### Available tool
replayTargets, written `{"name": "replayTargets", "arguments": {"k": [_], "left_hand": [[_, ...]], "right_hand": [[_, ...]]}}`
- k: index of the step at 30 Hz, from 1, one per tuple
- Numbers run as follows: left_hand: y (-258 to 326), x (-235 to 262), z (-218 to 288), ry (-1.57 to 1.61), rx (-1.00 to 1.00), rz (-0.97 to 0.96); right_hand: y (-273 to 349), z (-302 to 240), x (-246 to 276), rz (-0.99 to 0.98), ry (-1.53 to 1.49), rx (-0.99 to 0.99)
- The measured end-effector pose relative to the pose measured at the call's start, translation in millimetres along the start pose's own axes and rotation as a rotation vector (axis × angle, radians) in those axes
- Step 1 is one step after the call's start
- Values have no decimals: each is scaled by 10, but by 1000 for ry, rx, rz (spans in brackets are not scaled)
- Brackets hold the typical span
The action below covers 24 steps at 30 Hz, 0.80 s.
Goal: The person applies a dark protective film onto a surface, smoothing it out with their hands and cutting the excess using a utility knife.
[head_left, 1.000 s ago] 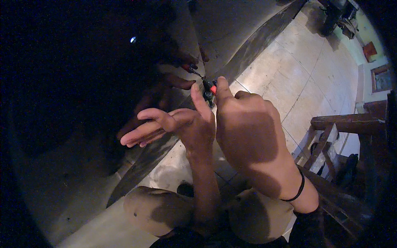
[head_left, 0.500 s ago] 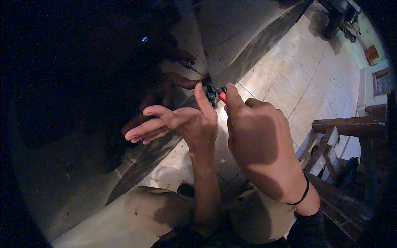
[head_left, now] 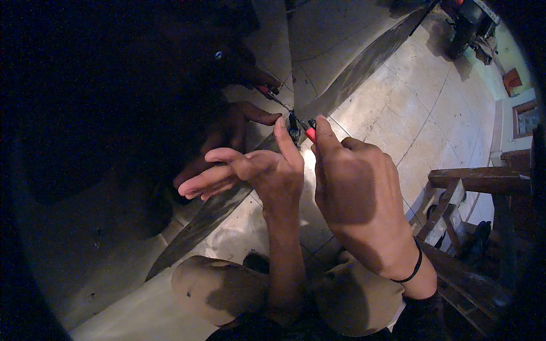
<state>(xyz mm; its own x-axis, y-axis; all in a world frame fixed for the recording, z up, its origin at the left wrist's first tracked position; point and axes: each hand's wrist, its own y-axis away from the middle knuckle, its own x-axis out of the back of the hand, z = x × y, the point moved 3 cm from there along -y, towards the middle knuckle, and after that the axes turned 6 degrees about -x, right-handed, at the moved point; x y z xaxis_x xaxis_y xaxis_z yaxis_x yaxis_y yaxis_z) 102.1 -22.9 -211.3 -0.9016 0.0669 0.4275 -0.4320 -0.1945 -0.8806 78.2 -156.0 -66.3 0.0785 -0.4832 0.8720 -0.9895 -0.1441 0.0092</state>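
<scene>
The fingers of the right hand (head_left: 361, 187), just right of the frame's centre, are curled round a red-and-black-handled tool (head_left: 310, 134), gripping it with the thumb along the top. Its thin dark shaft points up and to the left, toward a small dark fitting (head_left: 294, 129) a little above the middle of the frame; whether the tip touches the fitting cannot be told.

The left hand (head_left: 270, 173), left of the right one, is open: palm turned upward, fingers stretched toward the left of the frame, loosely bent and holding nothing. Its thumb stands up with the tip just beside the fitting; contact there is unclear.

Behind the fitting, a dark glossy panel (head_left: 85, 250) fills the left and upper middle of the frame and mirrors both hands and the red tool dimly. A dark strip (head_left: 355, 68) slants along its base from lower left to upper right.

A black band (head_left: 414, 266) circles the right wrist. At the bottom of the frame are two bent knees (head_left: 219, 290), one on each side of the left forearm. Pale floor tiles (head_left: 421, 108) spread to the right. Wooden furniture (head_left: 480, 180) stands at the right edge, and a dark machine (head_left: 472, 28) sits in the upper right corner.
</scene>
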Motion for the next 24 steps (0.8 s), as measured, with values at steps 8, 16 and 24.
{"name": "replayTargets", "arguments": {"k": [8,16,24], "left_hand": [[-47,52,61,9,-24,-8],[-200,76,195,61,47,15],[-218,114,215,16,128,-61]], "right_hand": [[-110,-89,-43,211,46,204],[-102,-84,31,46,115,56],[34,-23,8,47,149,33]]}}
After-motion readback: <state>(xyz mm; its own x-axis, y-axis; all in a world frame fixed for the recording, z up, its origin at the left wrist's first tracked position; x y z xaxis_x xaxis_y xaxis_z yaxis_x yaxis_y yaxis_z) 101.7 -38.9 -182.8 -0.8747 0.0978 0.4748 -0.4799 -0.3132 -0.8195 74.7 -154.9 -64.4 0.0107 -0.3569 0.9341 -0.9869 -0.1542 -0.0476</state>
